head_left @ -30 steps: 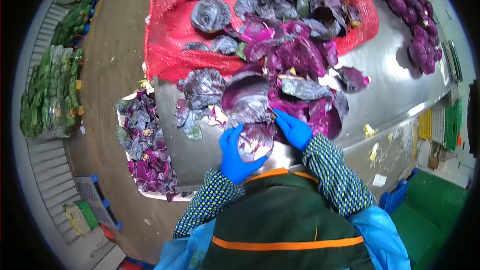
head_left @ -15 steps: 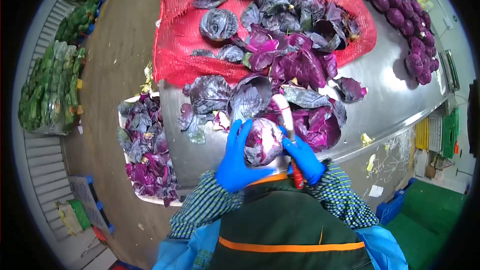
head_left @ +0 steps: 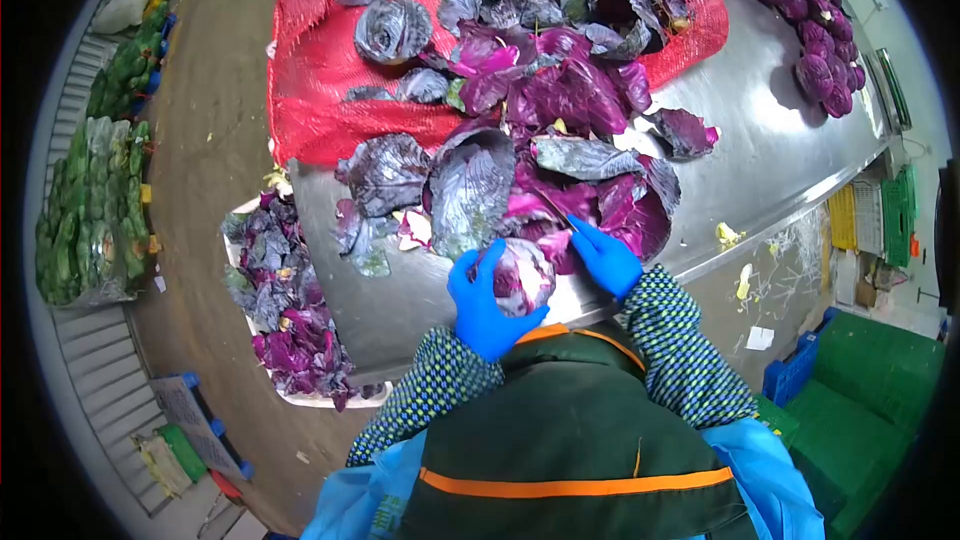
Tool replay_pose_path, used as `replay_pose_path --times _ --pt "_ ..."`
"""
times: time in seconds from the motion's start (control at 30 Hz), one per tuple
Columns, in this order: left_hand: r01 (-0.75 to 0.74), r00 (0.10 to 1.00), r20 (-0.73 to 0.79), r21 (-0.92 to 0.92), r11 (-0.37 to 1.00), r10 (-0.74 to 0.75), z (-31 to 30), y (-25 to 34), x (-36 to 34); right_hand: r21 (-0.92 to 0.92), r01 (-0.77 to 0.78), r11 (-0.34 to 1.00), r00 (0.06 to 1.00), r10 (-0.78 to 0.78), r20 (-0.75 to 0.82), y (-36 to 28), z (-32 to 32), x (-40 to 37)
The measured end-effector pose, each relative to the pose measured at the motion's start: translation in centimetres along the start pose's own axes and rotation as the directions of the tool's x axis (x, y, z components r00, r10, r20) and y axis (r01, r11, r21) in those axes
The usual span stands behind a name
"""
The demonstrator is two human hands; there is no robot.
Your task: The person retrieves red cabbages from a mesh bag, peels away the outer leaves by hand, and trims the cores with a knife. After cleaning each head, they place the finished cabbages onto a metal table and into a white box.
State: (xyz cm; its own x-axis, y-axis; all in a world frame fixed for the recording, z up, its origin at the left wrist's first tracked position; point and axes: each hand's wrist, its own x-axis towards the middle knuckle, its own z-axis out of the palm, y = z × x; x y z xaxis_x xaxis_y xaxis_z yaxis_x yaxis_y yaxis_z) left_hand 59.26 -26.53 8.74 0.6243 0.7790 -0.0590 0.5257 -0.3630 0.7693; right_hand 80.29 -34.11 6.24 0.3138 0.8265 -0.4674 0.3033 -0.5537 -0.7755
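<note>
My left hand [head_left: 488, 308] is curled around the side of a trimmed red cabbage [head_left: 526, 277], which shows pale white and purple patches. The cabbage rests near the front edge of the metal table. A little to its right, my right hand [head_left: 607, 258] grips a knife [head_left: 556, 210]; only part of the thin blade shows beyond the fingers, and the handle is hidden. Both hands wear blue gloves. Loose purple outer leaves [head_left: 472, 190] lie just beyond the cabbage, and more leaves [head_left: 637, 215] are beyond the right hand.
A red mesh sack [head_left: 320, 70] with untrimmed cabbages [head_left: 393, 31] lies open at the back of the metal table [head_left: 735, 180]. Several trimmed cabbages [head_left: 815, 40] are piled at the right. A white bin [head_left: 375, 398] of discarded leaves stands at the left. Green crates [head_left: 870, 370] stand at lower right.
My right hand has moved off the cabbage, to the right and forward, and the knife now points toward the leaves. The left hand stays on the cabbage. The camera view has shifted slightly.
</note>
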Motion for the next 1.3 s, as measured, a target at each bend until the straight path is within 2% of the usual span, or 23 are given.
replay_pose_path --times 0.03,0.1,0.13,0.2,0.23,0.3,0.37,0.4,0.43,0.5,0.53,0.57,0.67,0.83,0.9,0.97,1.0,1.03,1.1,1.13,1.23,1.27,1.3 --pt "-0.034 0.999 0.008 -0.012 0.999 0.035 0.1 -0.5 -0.2 0.015 0.098 0.995 0.995 -0.099 0.0 1.0 0.2 0.1" --pt "-0.078 0.996 0.028 -0.077 0.994 0.081 -0.4 -1.3 -0.6 0.34 -0.006 0.941 0.999 -0.01 0.046 -3.2 0.7 -1.2" --pt "-0.066 0.997 0.036 -0.078 0.995 0.069 -0.5 -1.9 -0.9 0.318 0.079 0.945 0.997 -0.072 -0.033 -2.5 2.1 -1.1" --pt "-0.02 0.996 0.077 -0.349 0.937 0.05 -1.0 -2.7 0.1 0.265 0.025 0.964 0.999 -0.011 -0.052 -3.3 2.6 -0.5" --pt "-0.026 0.996 0.066 -0.341 0.94 0.052 -1.5 -2.6 0.0 0.283 0.034 0.959 0.996 -0.01 -0.083 -2.8 3.0 0.2" --pt "0.346 0.938 0.287 -0.793 0.502 -0.194 -3.4 -1.1 -0.3 0.594 -0.244 0.766 0.941 0.336 -0.046 -4.7 1.5 0.4" --pt "0.24 0.971 0.196 -0.775 0.584 -0.138 -4.0 -0.5 -0.7 0.572 -0.082 0.816 0.958 0.224 -0.182 -4.9 0.6 -0.3" --pt "0.036 0.999 0.018 -0.554 0.832 -0.032 -4.5 0.4 -0.4 0.497 0.025 0.867 0.961 0.115 -0.25 -6.1 0.4 -0.8" --pt "-0.148 0.986 -0.111 -0.234 0.961 0.125 -5.2 1.5 -0.2 0.417 0.132 0.9 0.952 0.003 -0.307 -7.3 0.4 -1.8" --pt "-0.165 0.976 -0.162 -0.125 0.978 0.143 -5.8 3.1 0.6 0.233 0.248 0.94 0.968 -0.23 -0.101 -10.7 -0.8 -4.4" --pt "-0.158 0.968 -0.214 -0.132 0.978 0.128 -5.9 3.2 0.8 -0.001 0.493 0.87 0.859 -0.487 -0.157 -11.1 -0.5 -5.0" --pt "-0.15 0.959 -0.263 -0.141 0.979 0.109 -5.8 3.2 1.0 -0.186 0.452 0.872 0.885 -0.465 -0.031 -12.5 -1.2 -6.1" --pt "-0.141 0.959 -0.26 -0.103 0.985 0.11 -6.6 4.3 1.1 -0.294 0.382 0.876 0.913 -0.407 -0.028 -13.6 0.0 -6.4" --pt "-0.14 0.952 -0.289 -0.102 0.985 0.105 -7.0 4.2 1.2 0.108 0.456 0.883 0.861 -0.408 -0.303 -12.1 -0.2 -4.8" --pt "-0.134 0.955 -0.279 -0.095 0.986 0.103 -7.0 4.1 0.9 0.009 0.399 0.917 0.897 -0.388 -0.21 -14.0 -1.5 -5.9" --pt "-0.168 0.962 -0.229 -0.055 0.984 0.151 -6.9 4.5 1.1 -0.344 0.375 0.861 0.919 -0.394 0.014 -14.6 -1.2 -6.1" --pt "-0.147 0.962 -0.237 -0.037 0.988 0.134 -7.4 5.4 1.0 -0.2 0.308 0.93 0.944 -0.325 -0.054 -14.8 -1.4 -5.9" --pt "-0.147 0.961 -0.242 -0.041 0.988 0.133 -7.6 5.7 0.9 -0.115 0.374 0.92 0.882 -0.391 -0.261 -12.9 -0.8 -4.7" --pt "-0.18 0.961 -0.225 -0.06 0.982 0.163 -8.1 5.7 0.5 -0.096 0.196 0.976 0.961 -0.21 -0.181 -12.0 -2.7 -3.3" --pt "-0.177 0.961 -0.231 -0.079 0.981 0.155 -8.0 5.4 0.3 0.12 0.314 0.942 0.941 -0.291 -0.174 -11.9 -2.3 -3.4" --pt "-0.229 0.948 -0.227 0.003 0.974 0.223 -8.3 6.2 0.7 -0.023 0.461 0.887 0.87 -0.456 -0.188 -14.5 -1.1 -5.3" --pt "-0.23 0.947 -0.229 0.0 0.973 0.224 -8.3 6.1 0.7 0.008 0.483 0.875 0.847 -0.465 -0.256 -14.0 -0.8 -4.7" --pt "-0.226 0.96 -0.174 -0.024 0.974 0.219 -8.5 5.8 0.6 0.105 0.343 0.933 0.908 -0.302 -0.289 -14.3 -0.9 -4.7"
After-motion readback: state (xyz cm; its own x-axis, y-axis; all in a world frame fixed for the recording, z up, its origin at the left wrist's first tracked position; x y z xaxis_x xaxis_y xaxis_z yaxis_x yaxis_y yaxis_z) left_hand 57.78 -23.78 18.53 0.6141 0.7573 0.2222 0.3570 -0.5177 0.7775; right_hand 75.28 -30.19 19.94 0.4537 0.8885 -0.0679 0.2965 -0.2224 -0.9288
